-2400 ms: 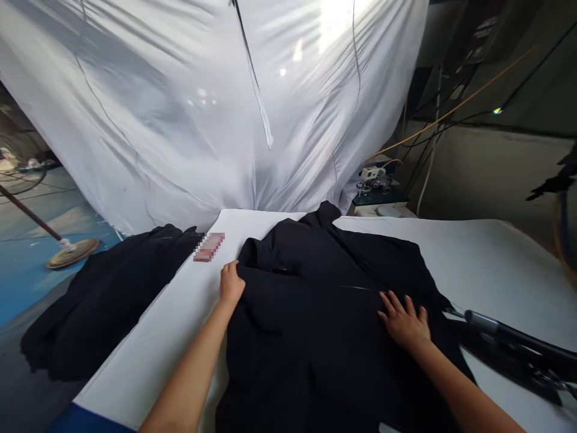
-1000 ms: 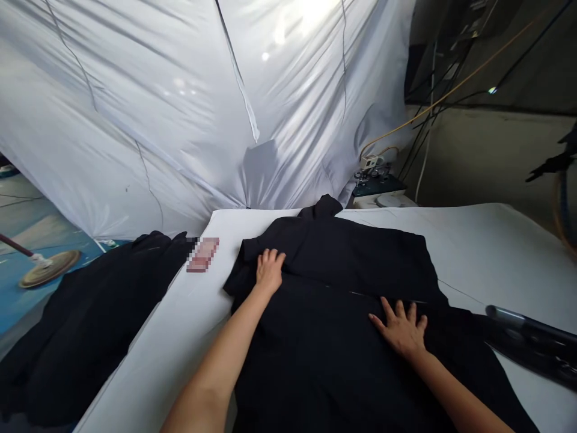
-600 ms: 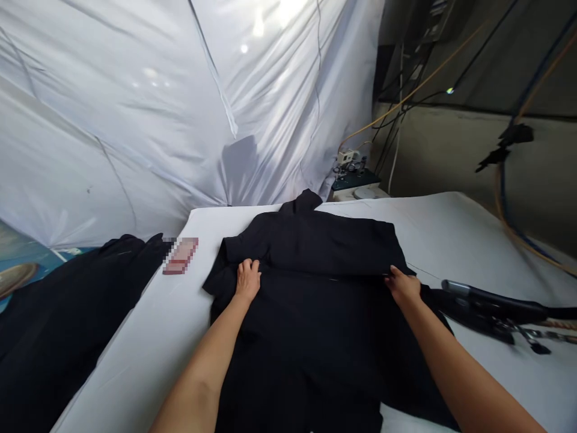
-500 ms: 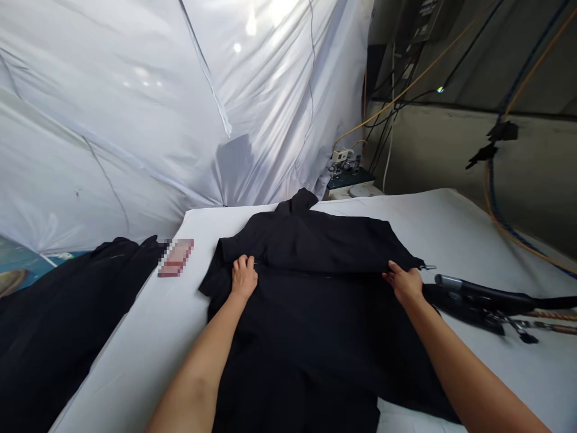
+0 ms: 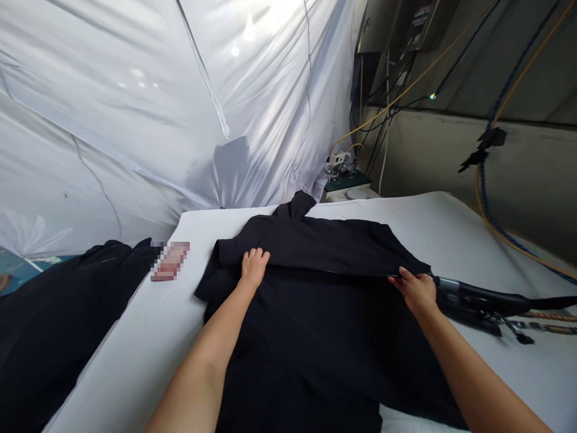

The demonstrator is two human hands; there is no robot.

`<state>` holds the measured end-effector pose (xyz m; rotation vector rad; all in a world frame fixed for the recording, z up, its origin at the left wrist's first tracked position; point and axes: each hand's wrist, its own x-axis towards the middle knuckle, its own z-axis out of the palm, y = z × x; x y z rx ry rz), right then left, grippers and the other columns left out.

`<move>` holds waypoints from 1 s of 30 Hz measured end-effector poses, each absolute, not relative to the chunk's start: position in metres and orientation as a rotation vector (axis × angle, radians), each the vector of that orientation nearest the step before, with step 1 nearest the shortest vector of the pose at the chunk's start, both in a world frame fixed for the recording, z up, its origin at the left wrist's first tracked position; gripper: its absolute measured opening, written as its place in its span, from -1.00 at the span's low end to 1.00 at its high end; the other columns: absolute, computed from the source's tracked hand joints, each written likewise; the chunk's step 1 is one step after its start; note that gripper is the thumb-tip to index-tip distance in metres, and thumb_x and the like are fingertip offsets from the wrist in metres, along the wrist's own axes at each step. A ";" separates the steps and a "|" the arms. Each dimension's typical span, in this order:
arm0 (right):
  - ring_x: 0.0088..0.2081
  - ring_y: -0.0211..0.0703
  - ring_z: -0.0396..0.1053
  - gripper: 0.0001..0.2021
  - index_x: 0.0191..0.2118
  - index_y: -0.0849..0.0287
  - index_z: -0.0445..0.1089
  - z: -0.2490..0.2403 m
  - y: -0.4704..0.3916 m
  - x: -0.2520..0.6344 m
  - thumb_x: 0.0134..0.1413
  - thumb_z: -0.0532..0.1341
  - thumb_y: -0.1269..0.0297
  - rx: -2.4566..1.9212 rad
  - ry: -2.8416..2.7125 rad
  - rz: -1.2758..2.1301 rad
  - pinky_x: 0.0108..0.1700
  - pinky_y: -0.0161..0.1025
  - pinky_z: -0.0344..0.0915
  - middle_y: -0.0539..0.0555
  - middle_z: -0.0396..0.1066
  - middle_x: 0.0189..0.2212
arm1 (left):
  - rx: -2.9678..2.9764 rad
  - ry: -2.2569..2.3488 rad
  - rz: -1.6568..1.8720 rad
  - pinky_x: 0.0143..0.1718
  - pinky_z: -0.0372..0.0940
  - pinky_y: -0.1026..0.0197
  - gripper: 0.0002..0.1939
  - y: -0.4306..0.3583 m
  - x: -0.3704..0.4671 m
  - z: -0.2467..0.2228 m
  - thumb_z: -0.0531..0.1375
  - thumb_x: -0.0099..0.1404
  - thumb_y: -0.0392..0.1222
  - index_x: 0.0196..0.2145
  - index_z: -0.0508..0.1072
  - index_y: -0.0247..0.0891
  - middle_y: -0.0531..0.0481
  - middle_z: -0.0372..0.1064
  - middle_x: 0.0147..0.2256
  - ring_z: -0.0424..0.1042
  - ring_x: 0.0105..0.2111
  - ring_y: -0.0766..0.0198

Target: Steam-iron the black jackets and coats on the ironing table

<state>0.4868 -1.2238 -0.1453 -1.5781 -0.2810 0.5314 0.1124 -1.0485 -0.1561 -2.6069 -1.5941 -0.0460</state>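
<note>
A black jacket (image 5: 297, 337) lies spread over the white padded table, one front panel at the far side and a sleeve end at the left. On the far panel's edge, near its left part, rests my left hand (image 5: 255, 267), fingers curled over the cloth. My right hand (image 5: 415, 291) pinches the same edge near its right end and keeps it stretched straight, slightly raised. Just past my right hand lies a black steam iron (image 5: 487, 299) with a hose and cord; its tip is close to the jacket's corner.
The table (image 5: 112, 361) carries a blurred reddish item (image 5: 174, 263) at its left edge. More black cloth (image 5: 67, 319) hangs beyond that edge. White sheeting (image 5: 135, 120) rises behind. Hoses and cables (image 5: 487, 180) hang at the right, and a sewing machine (image 5: 342, 171) stands at the back.
My left hand has slid slightly right along the edge. My right hand has moved right and a little down, nearer the iron, and the edge looks straighter. The view has shifted slightly.
</note>
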 end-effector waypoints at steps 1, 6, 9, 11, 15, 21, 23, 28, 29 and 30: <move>-0.48 -0.30 0.36 -0.83 -0.41 0.18 0.13 -0.146 -1.225 0.484 -0.05 0.18 0.30 -1.718 -0.330 0.545 -0.31 -0.14 0.44 -0.05 0.28 -0.52 | -2.625 -1.597 -0.017 0.02 0.03 0.04 -0.61 -1.050 0.104 -0.155 -0.19 0.30 -0.33 -0.08 0.32 -0.08 -0.11 0.26 -0.14 0.17 -0.05 0.16; -0.16 0.13 0.35 -0.65 -0.29 0.35 0.30 -0.146 -1.240 0.471 -0.02 0.12 0.09 -2.302 -0.474 0.569 -0.18 0.14 0.29 0.34 0.37 -0.34 | -2.544 -1.867 0.367 -0.05 0.08 -0.14 -0.60 -1.065 0.104 -0.148 -0.15 0.24 -0.40 -0.14 0.40 -0.22 -0.21 0.27 -0.10 0.23 -0.08 0.03; 0.05 0.28 0.14 -0.59 -0.19 0.33 0.35 -0.142 -1.250 0.463 -0.03 0.12 0.07 -2.537 -0.774 0.337 -0.01 0.26 0.06 0.41 0.29 -0.12 | -2.645 -1.717 0.159 0.07 -0.11 -0.23 -0.62 -1.087 0.133 -0.148 -0.08 0.26 -0.24 -0.01 0.33 -0.17 -0.21 0.14 0.06 0.05 0.09 -0.07; 0.15 0.25 -0.04 -0.57 -0.04 0.16 0.32 -0.144 -1.255 0.455 0.03 0.06 0.04 -2.676 -1.195 0.122 0.06 0.26 -0.09 0.28 0.16 0.07 | -2.812 -1.578 0.058 0.08 -0.18 -0.30 -0.53 -1.103 0.145 -0.155 -0.04 0.25 -0.01 0.13 0.14 0.03 -0.08 -0.10 0.21 -0.22 0.20 -0.15; 0.22 0.34 -0.36 -0.45 0.18 -0.25 -0.01 -0.171 -1.260 0.434 0.04 -0.06 -0.14 -2.847 -1.578 0.073 0.05 0.38 -0.35 0.01 -0.19 0.26 | -2.844 -1.678 0.123 0.00 -0.29 -0.47 -0.41 -1.119 0.133 -0.186 -0.11 0.21 0.22 0.18 -0.12 0.24 0.09 -0.38 0.28 -0.43 0.21 -0.26; 0.23 0.34 -0.43 -0.31 0.25 -0.12 -0.19 -0.203 -1.266 0.429 0.02 -0.24 -0.25 -2.850 -1.560 -0.038 0.10 0.26 -0.46 0.07 -0.31 0.28 | -2.820 -1.713 0.168 0.02 -0.33 -0.46 -0.38 -1.110 0.110 -0.204 -0.14 0.19 0.26 0.19 -0.18 0.25 0.12 -0.47 0.28 -0.49 0.22 -0.24; 0.22 0.34 -0.43 -0.23 0.27 -0.02 -0.20 -0.198 -1.266 0.433 -0.02 -0.25 -0.29 -2.867 -1.519 0.062 0.12 0.23 -0.43 0.09 -0.31 0.28 | -2.793 -1.762 0.294 0.01 -0.30 -0.47 -0.34 -1.109 0.121 -0.191 -0.08 0.17 0.24 0.20 -0.12 0.16 0.02 -0.39 0.28 -0.42 0.21 -0.29; 0.21 0.28 -0.31 -0.33 0.22 0.05 0.00 -0.175 -1.261 0.426 0.06 -0.18 -0.18 -2.736 -1.620 0.164 0.09 0.31 -0.39 0.15 -0.16 0.24 | -2.796 -1.543 0.217 0.14 -0.25 -0.24 -0.57 -1.127 0.184 -0.156 0.02 0.20 -0.07 0.01 0.34 -0.22 -0.22 0.04 0.14 -0.14 0.19 -0.13; 0.20 0.21 -0.26 -0.40 0.19 0.00 0.06 -0.172 -1.261 0.423 0.09 -0.19 -0.13 -2.630 -1.735 0.121 0.10 0.29 -0.42 0.13 -0.08 0.22 | -2.885 -1.446 0.113 0.16 -0.20 -0.15 -0.60 -1.133 0.197 -0.154 -0.02 0.24 -0.08 0.00 0.34 -0.19 -0.19 0.09 0.11 -0.06 0.17 -0.03; 0.20 0.15 -0.22 -0.44 0.16 -0.06 0.10 -0.171 -1.259 0.421 0.11 -0.21 -0.10 -2.529 -1.842 0.091 0.12 0.26 -0.45 0.11 -0.02 0.19 | -2.970 -1.371 0.037 0.16 -0.15 -0.11 -0.60 -1.139 0.207 -0.155 -0.05 0.26 -0.07 0.03 0.30 -0.13 -0.15 0.10 0.10 -0.01 0.15 0.03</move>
